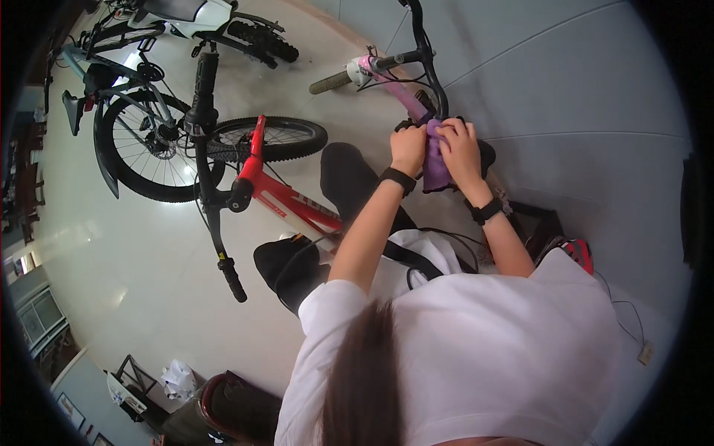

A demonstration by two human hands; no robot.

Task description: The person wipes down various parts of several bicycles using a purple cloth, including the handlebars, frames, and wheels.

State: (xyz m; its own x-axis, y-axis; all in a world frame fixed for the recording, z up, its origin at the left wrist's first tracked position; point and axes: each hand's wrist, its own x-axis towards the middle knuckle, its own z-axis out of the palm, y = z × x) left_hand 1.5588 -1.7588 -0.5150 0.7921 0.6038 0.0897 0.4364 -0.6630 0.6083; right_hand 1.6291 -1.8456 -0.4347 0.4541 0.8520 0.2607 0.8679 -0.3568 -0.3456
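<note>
A purple cloth [436, 177] hangs between my two hands at the lower end of a black handlebar [436, 70]. My left hand [408, 149] is closed, its fingers curled beside the cloth's left edge; most of what its fingertips grip is hidden. Over the cloth's right side, my right hand [460, 152] bends its fingers and pinches the fabric. The handlebar belongs to a bicycle with a pink-purple frame [405, 97], and its light-coloured front tyre [330, 82] points left. Black bands circle both my wrists.
A red bicycle [279, 195] stands close on my left, its black handlebar reaching toward me. Beyond it are a grey bicycle [152, 111] and a white off-road motorbike [197, 16]. A grey wall [565, 97] runs along the right. A red-and-black object [576, 253] lies beside my right elbow.
</note>
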